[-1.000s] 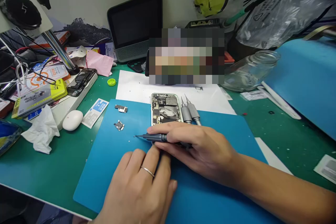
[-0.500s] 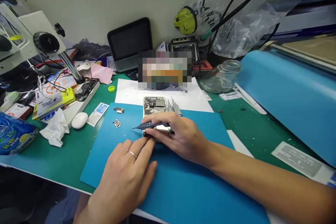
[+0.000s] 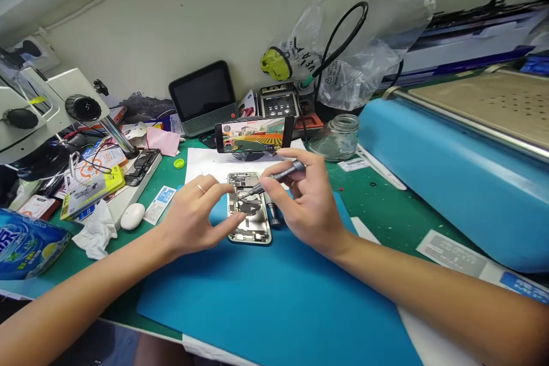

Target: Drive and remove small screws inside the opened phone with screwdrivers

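An opened smartphone (image 3: 256, 222) lies on the blue mat (image 3: 274, 303), its inner parts showing. My right hand (image 3: 311, 203) grips a slim grey screwdriver (image 3: 278, 174), whose tip points down into the upper half of the phone. At the phone's left side is my left hand (image 3: 195, 214), thumb and index finger apart and reaching over the edge; nothing shows between them. Another dark screwdriver (image 3: 273, 213) lies along the phone's right side, partly covered by my right hand.
Behind the mat, a second phone (image 3: 255, 135) stands propped with a lit screen. A glass jar (image 3: 338, 134) and a big blue machine (image 3: 446, 177) are on the right. To the left are a microscope (image 3: 64, 106), a white case (image 3: 132, 216), crumpled tissue (image 3: 95, 234) and a blue pack (image 3: 30, 245).
My right hand has lifted, turning the screwdriver toward the phone's upper inside. My left hand has moved up to the phone's left edge and now hides the small loose parts. The view has shifted.
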Motion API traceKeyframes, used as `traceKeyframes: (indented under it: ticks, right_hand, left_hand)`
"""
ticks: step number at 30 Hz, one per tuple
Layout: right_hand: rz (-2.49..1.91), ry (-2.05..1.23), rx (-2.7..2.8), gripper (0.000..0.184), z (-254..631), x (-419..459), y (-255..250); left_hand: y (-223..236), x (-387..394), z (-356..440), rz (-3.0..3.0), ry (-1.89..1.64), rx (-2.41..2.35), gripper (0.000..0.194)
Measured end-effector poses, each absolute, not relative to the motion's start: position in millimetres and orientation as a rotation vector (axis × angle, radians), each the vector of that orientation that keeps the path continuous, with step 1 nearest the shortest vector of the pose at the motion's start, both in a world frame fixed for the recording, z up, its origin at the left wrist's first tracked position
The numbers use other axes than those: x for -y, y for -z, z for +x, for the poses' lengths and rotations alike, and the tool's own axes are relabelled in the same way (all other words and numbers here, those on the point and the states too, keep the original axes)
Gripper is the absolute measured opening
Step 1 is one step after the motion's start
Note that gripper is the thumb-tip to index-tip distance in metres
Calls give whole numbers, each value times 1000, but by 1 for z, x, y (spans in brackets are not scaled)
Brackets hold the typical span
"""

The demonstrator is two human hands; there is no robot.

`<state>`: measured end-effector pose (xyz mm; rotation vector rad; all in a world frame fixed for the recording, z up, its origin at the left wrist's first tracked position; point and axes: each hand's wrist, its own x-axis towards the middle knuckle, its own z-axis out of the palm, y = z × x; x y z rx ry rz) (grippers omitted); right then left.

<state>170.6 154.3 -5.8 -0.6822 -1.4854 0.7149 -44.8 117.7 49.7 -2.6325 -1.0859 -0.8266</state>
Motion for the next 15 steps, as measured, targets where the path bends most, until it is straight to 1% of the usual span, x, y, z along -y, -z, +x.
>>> traceKeyframes:
  ticks: [4, 9, 15]
  right_hand:
    - [-706, -718, 1422, 35, 175, -159, 6]
    - [-712, -761, 1430, 29, 175, -161, 7]
    - [-667, -798, 1495, 31, 174, -158, 7]
  left_hand:
    - [-31, -131, -42, -2673, 905, 985, 29]
    - [-24, -127, -45, -2714, 944, 1029, 25]
    - [-21, -128, -47, -2723, 929, 1053, 18]
